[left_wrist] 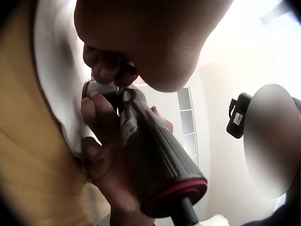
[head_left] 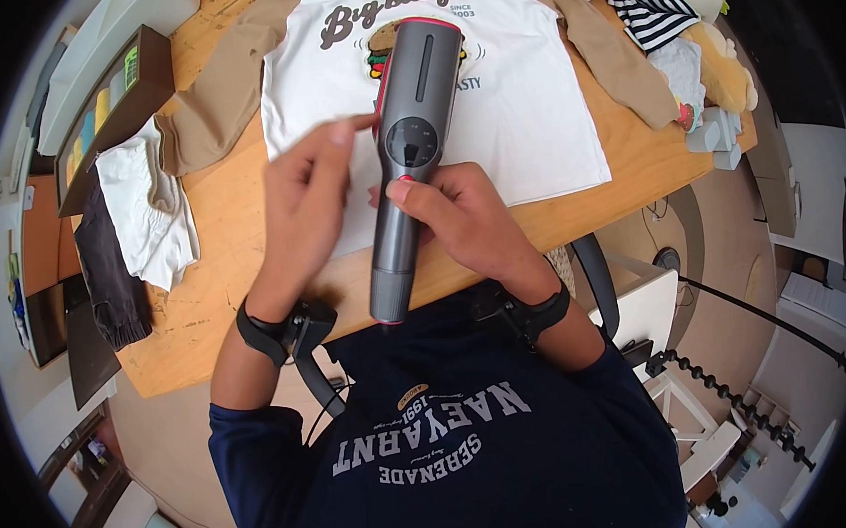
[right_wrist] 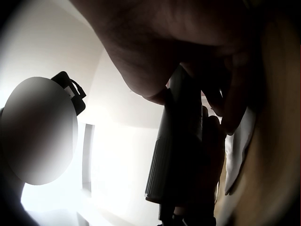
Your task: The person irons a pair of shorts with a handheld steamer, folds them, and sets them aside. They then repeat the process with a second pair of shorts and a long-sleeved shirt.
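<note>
A dark grey handheld appliance with red trim, resembling a garment steamer [head_left: 425, 85], lies lengthwise before me in the head view, its round dial facing up. My right hand [head_left: 468, 210] grips the handle with the thumb on the red button; its other fingers go underneath, partly hidden. Beside the appliance's head is my left hand [head_left: 311, 184], slightly blurred, one extended digit reaching the red side edge. The left wrist view shows the handle's ribbed end [left_wrist: 164, 165], with a black cord leaving it. Behind the appliance, a white shirt [head_left: 530, 118] with brown sleeves and a burger print is spread out.
The wooden table [head_left: 224, 244] carries folded white clothing [head_left: 146, 201] and dark clothing [head_left: 107, 268] at its left edge. A brown box [head_left: 119, 107] stands beyond them. At the back right are a striped cloth [head_left: 653, 9], a plush toy [head_left: 721, 67] and grey blocks [head_left: 715, 138].
</note>
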Demonstrator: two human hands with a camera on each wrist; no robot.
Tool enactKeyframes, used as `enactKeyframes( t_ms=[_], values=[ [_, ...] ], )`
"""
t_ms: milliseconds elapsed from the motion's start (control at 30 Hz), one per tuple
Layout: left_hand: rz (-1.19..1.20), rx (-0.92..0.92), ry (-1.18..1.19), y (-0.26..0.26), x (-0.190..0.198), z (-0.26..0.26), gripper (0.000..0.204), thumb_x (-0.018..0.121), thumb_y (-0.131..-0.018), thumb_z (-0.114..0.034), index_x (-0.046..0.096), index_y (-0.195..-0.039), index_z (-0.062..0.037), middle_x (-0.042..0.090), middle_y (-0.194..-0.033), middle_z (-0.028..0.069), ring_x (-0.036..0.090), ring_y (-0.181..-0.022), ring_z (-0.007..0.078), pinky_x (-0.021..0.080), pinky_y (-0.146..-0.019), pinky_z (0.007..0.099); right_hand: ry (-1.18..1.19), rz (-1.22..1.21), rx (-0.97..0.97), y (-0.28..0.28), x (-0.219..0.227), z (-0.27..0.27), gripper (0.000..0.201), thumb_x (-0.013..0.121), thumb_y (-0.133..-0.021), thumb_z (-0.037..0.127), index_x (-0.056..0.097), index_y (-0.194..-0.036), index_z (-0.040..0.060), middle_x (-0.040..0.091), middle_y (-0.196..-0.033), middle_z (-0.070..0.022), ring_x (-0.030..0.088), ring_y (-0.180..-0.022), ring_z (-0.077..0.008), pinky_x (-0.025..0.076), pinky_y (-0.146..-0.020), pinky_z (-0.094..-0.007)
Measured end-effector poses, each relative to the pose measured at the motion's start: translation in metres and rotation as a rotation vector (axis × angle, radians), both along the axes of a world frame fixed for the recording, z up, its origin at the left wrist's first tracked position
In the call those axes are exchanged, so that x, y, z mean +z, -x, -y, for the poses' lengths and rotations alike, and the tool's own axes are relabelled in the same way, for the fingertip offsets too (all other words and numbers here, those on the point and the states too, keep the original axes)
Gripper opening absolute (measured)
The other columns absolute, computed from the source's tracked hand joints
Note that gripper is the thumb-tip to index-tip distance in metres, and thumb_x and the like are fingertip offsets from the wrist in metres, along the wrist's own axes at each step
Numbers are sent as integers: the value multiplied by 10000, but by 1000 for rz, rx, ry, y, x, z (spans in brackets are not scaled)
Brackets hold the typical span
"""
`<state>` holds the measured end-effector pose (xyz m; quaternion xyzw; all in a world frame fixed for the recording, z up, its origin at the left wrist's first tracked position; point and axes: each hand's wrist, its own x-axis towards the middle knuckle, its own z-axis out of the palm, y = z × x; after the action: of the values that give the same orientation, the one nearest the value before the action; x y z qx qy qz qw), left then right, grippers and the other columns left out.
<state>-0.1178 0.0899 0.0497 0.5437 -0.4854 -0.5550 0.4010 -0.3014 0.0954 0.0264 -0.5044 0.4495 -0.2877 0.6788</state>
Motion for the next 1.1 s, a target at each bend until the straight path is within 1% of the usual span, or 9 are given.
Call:
enactKeyframes(
  t_ms=[33,67,133,167,300,833,1000,1033,1100],
  values=[
    [70,80,130,-1,5,10,371,571,-1062,-325,666,-1209,3,490,-678,-82,402,-633,10,324,-563,214,-3,25,-21,-1,-2,0,412,592,-1016,313,709,-1049,-81,688,-751,-96,693,-707,-155,550,-673,-259],
    [142,165,259,-3,5,18,361,592,-1055,-313,745,-1019,12,458,-648,-90,359,-610,3,276,-532,218,-6,25,-16,-2,1,0,412,592,-1016,313,709,-1049,-81,688,-751,-96,693,-707,-155,550,-673,-259],
    [80,188,332,-1,-7,37,337,614,-1044,-285,726,-929,11,443,-627,-95,334,-599,1,249,-524,221,-76,197,-133,-5,10,-1,460,526,-1041,304,615,-1268,-86,702,-787,-116,717,-762,-187,553,-726,-273],
    [14,200,410,0,-14,42,337,636,-1034,-257,708,-840,9,428,-606,-101,310,-589,-1,222,-516,224,-77,212,-114,-2,7,1,522,484,-1048,329,530,-1362,-85,683,-757,-109,713,-698,-193,561,-660,-275],
    [-17,120,438,-1,-34,37,329,661,-1020,-239,665,-785,-8,415,-590,-84,312,-544,6,219,-504,228,-186,288,-143,7,21,-2,467,541,-1046,350,564,-1269,-59,601,-678,-65,622,-549,-136,534,-530,-296],
    [62,93,374,-4,-36,35,338,664,-1014,-241,642,-761,-19,369,-608,-109,268,-581,0,198,-525,233,-126,104,-306,24,29,-12,537,525,-1017,470,593,-1195,-32,572,-628,-67,561,-442,-143,481,-452,-256],
    [66,93,464,-6,-39,34,336,661,-1016,-237,637,-764,-17,380,-625,-104,266,-595,2,195,-533,233,-84,44,-405,40,25,-5,551,441,-1032,466,567,-1206,-42,522,-594,-51,525,-405,-146,445,-404,-250],
    [42,91,467,-4,-39,34,336,661,-1016,-237,637,-764,-17,380,-625,-104,266,-595,2,195,-533,233,-92,85,-407,47,24,-3,567,509,-1008,479,583,-1190,-52,568,-612,-63,566,-424,-157,468,-427,-254],
    [36,136,442,-5,-38,34,344,673,-1004,-222,604,-735,-19,352,-577,-100,256,-563,16,198,-500,253,-89,79,-424,55,24,1,565,509,-1008,478,583,-1190,-51,568,-612,-62,563,-420,-159,467,-424,-257]
  ],
)
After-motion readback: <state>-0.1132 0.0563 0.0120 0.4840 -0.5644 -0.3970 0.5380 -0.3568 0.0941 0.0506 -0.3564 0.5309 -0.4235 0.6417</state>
